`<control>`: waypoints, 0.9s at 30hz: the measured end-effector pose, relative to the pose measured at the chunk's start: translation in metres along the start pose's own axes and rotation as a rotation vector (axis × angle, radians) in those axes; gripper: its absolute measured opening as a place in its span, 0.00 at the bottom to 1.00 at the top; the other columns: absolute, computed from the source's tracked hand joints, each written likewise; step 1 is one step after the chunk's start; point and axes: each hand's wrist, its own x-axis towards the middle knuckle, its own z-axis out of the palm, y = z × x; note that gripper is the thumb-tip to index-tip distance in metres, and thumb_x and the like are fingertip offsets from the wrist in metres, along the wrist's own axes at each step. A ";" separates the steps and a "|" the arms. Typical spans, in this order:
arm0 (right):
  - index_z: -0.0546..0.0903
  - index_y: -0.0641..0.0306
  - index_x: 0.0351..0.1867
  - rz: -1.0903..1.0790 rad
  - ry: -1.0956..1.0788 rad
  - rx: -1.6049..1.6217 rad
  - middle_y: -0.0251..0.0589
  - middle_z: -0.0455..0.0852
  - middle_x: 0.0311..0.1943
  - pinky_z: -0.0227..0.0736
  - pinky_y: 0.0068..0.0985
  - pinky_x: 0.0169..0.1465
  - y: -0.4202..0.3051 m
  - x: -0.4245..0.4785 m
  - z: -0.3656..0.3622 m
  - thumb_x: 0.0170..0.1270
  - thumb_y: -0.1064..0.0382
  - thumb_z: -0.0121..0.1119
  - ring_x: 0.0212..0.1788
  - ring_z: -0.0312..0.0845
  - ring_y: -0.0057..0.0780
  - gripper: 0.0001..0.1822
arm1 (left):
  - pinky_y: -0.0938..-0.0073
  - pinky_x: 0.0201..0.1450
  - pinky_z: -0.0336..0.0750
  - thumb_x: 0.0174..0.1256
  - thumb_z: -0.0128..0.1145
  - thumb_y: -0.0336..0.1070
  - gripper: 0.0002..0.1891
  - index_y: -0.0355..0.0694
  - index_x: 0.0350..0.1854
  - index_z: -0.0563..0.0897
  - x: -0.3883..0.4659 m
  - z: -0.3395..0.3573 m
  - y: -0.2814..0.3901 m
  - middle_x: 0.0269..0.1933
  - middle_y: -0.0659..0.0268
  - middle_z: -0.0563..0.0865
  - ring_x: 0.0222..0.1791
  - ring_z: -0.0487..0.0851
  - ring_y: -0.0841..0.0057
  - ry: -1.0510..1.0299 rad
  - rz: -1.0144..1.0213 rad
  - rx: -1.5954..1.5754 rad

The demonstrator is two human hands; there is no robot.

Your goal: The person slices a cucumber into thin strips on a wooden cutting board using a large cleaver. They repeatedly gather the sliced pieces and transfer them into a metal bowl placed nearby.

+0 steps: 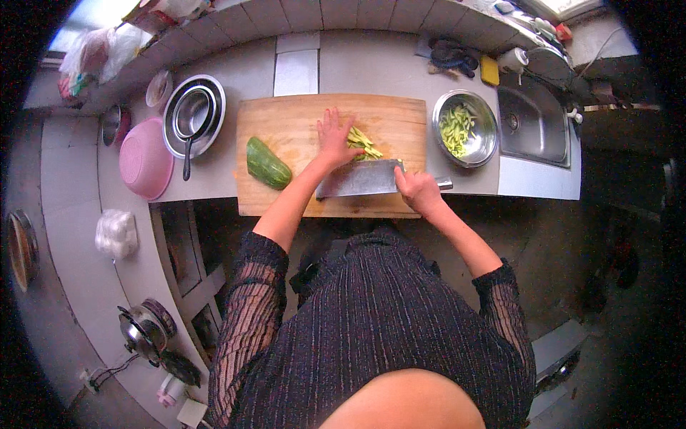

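Note:
My right hand (418,191) grips a wide-bladed cleaver (362,178), which lies flat-looking across the near part of a wooden cutting board (380,107). Spread fingers of my left hand (335,140) rest on the board and against a small pile of cut green vegetable strips (364,143), just beyond the blade. A large piece of a green gourd-like vegetable (267,163) lies on the board's left side. Right of the board stands a steel bowl (490,128) with more green strips (455,128) inside.
Nested steel bowls (218,88) with a dark-handled pan on top and an upturned pink basket (146,159) stand at the left. A steel sink (536,118) is at the right, near a yellow sponge (489,71) and a dark cloth (453,56). An electric pot (142,332) stands lower left.

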 end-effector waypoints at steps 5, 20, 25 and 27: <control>0.82 0.62 0.41 0.152 0.044 0.282 0.44 0.82 0.23 0.74 0.36 0.24 0.004 -0.012 -0.010 0.54 0.65 0.60 0.22 0.81 0.40 0.12 | 0.46 0.68 0.59 0.64 0.57 0.50 0.23 0.50 0.60 0.79 0.017 0.007 -0.072 0.70 0.43 0.65 0.69 0.60 0.38 0.141 -0.233 -0.344; 0.75 0.59 0.21 1.107 -0.246 1.530 0.32 0.74 0.13 0.56 0.20 0.14 0.040 -0.024 0.025 0.67 0.50 0.62 0.11 0.67 0.19 0.20 | 0.48 0.75 0.44 0.67 0.53 0.48 0.34 0.35 0.71 0.62 -0.023 0.025 0.027 0.74 0.44 0.55 0.76 0.49 0.51 0.264 -0.196 -0.055; 0.73 0.58 0.23 1.127 -0.321 1.560 0.32 0.73 0.13 0.56 0.20 0.14 0.053 -0.027 0.048 0.66 0.49 0.62 0.11 0.66 0.19 0.20 | 0.43 0.74 0.41 0.65 0.55 0.53 0.38 0.39 0.73 0.60 -0.047 0.040 0.030 0.75 0.42 0.52 0.76 0.47 0.48 0.246 -0.183 -0.400; 0.73 0.58 0.23 1.065 -0.344 1.556 0.32 0.73 0.13 0.56 0.20 0.14 0.055 -0.023 0.056 0.66 0.49 0.62 0.11 0.66 0.19 0.19 | 0.39 0.72 0.41 0.64 0.56 0.56 0.40 0.37 0.72 0.59 -0.050 0.046 0.043 0.73 0.38 0.53 0.75 0.46 0.42 0.479 -0.338 -0.165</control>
